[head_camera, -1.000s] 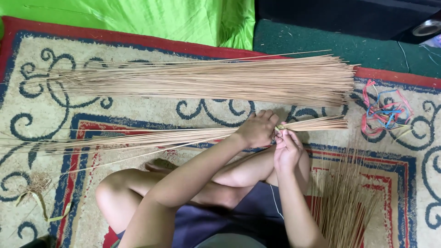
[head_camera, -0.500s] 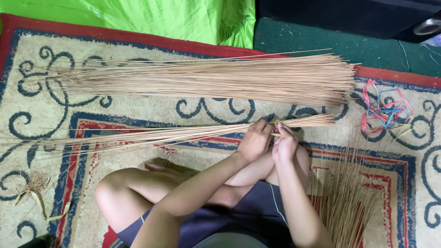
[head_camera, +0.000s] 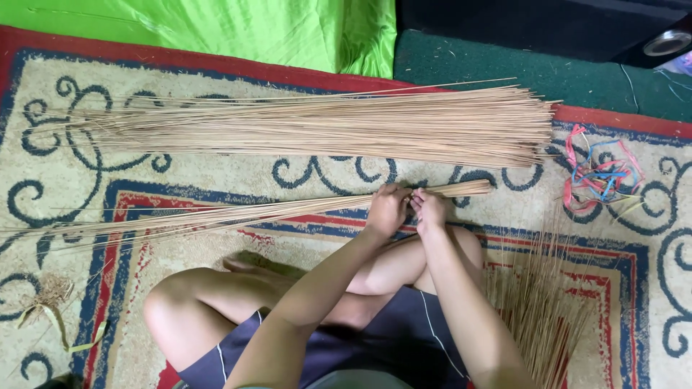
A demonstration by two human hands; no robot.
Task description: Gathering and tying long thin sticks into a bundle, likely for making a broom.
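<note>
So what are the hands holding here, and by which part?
Both the left hand and right hand grip a thin bundle of long tan sticks near its thick, even-cut end, side by side.

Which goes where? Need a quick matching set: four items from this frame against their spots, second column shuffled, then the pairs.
Things:
1. large stick pile
2. thin stick bundle
3. coloured bands
4. green cloth

Places:
A. held in both hands, left hand and right hand
B. top edge, beyond the rug
C. on the rug, far right
D. across the rug, beyond the hands

Pairs: 1-D, 2-A, 3-C, 4-B
</note>
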